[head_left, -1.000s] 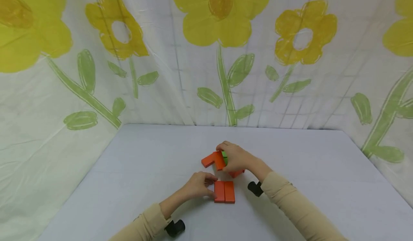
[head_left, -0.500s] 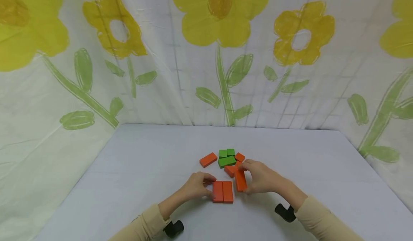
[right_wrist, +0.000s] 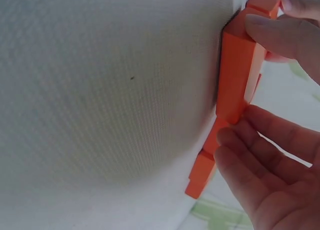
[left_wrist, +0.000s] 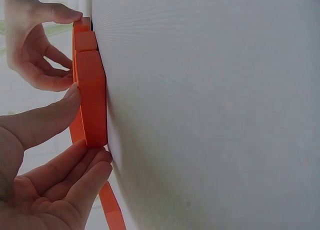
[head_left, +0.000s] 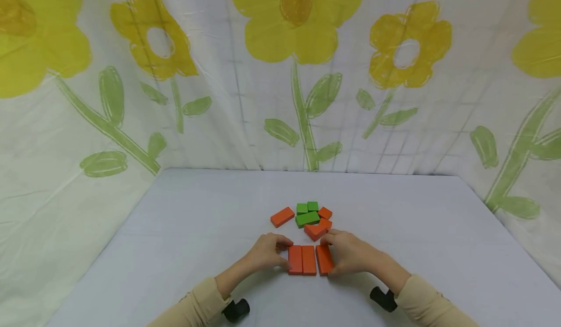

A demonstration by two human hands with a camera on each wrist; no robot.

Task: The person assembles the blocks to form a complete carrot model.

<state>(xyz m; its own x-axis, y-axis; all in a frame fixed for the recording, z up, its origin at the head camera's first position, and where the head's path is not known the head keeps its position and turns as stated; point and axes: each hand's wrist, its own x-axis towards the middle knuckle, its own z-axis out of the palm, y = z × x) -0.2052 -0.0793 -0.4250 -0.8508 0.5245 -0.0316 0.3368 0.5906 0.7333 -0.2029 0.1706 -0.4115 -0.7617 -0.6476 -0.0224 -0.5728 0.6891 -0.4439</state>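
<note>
Now three orange blocks lie between left hand and right hand.
Each hand pinches its nearest orange block endwise, thumb spread from fingers; far, three green blocks.

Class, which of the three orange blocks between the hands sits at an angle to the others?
The right block, pinched by the right hand: its near end stands apart, while the left block and middle block lie parallel.
</note>
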